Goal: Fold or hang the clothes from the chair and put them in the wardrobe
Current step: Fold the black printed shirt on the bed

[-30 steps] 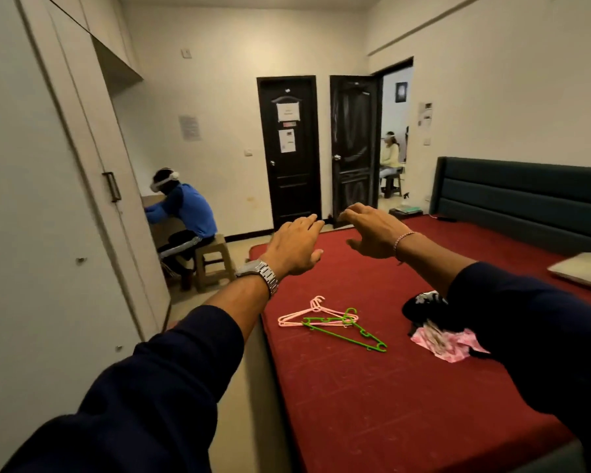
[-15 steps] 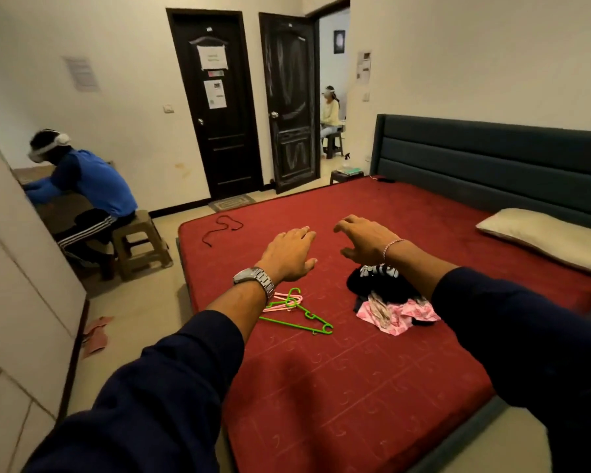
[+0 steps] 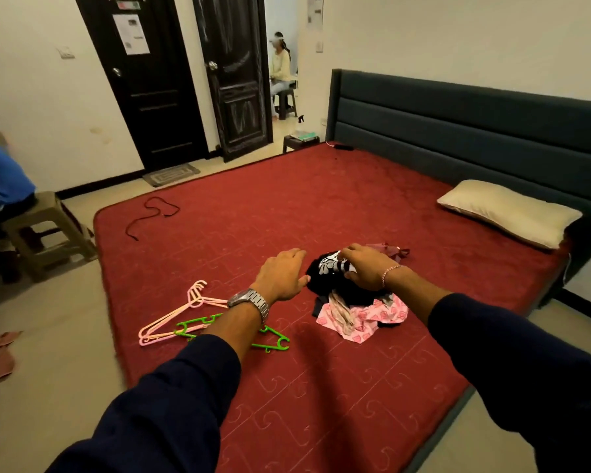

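Observation:
A small heap of clothes lies on the red bed [image 3: 287, 206]. A black garment with a white print [image 3: 328, 268] is on top, a pink patterned one [image 3: 362, 319] lies under it, and a dark red piece [image 3: 389, 249] sits behind. My right hand [image 3: 365, 264] lies over the black garment with fingers and thumb curled into the cloth. My left hand [image 3: 282, 274] hovers just left of the heap, fingers relaxed, its thumb tip near the black cloth. Pink hangers [image 3: 171, 315] and a green hanger [image 3: 273, 339] lie under my left forearm. No chair with clothes and no wardrobe are in view.
A cream pillow [image 3: 509, 213] rests by the dark headboard [image 3: 458, 124]. A black cord [image 3: 151, 213] lies near the bed's far left corner. A person sits on a stool [image 3: 45, 230] at the left. Another person sits beyond the open dark door [image 3: 236, 80].
The view swung right and down, from the wardrobe side onto the bed. Both hands dropped toward the clothes heap, and my right hand now holds the black garment.

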The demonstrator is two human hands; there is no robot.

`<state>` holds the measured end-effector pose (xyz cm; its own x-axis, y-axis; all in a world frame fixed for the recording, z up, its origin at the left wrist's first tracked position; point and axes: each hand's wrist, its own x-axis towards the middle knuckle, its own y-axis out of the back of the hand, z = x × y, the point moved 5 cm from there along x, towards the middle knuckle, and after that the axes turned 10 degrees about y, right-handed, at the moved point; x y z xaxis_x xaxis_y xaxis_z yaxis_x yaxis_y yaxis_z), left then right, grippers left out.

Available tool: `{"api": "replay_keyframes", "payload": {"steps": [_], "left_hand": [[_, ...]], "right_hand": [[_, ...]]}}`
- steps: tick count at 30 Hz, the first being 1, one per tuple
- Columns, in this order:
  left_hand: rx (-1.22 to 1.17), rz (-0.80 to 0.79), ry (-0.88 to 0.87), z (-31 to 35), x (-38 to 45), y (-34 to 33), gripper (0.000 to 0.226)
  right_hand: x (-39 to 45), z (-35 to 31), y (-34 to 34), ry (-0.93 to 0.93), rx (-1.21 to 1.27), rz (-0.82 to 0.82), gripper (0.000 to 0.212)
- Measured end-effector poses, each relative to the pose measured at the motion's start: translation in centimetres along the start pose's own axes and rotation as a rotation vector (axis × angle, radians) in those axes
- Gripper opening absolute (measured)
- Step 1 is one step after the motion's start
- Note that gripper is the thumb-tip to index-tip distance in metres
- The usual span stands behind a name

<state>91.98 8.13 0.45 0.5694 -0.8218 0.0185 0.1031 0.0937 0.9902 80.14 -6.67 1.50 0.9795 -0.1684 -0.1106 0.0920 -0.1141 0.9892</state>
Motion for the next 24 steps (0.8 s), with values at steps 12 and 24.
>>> {"api": "replay_keyframes", "payload": {"steps": [12, 24], "left_hand": [[-0.171, -0.219, 0.192, 4.2, 13.5, -16.4, 0.060], [-0.395, -0.269, 0.341, 5.9, 21.5, -26.1, 0.058]], "right_hand": [[7.0, 20.8, -13.8, -0.170, 0.231, -0.228, 0.054], [17.2, 28.0, -21.1, -0.272, 0.211, -0.054, 0.043]]}}
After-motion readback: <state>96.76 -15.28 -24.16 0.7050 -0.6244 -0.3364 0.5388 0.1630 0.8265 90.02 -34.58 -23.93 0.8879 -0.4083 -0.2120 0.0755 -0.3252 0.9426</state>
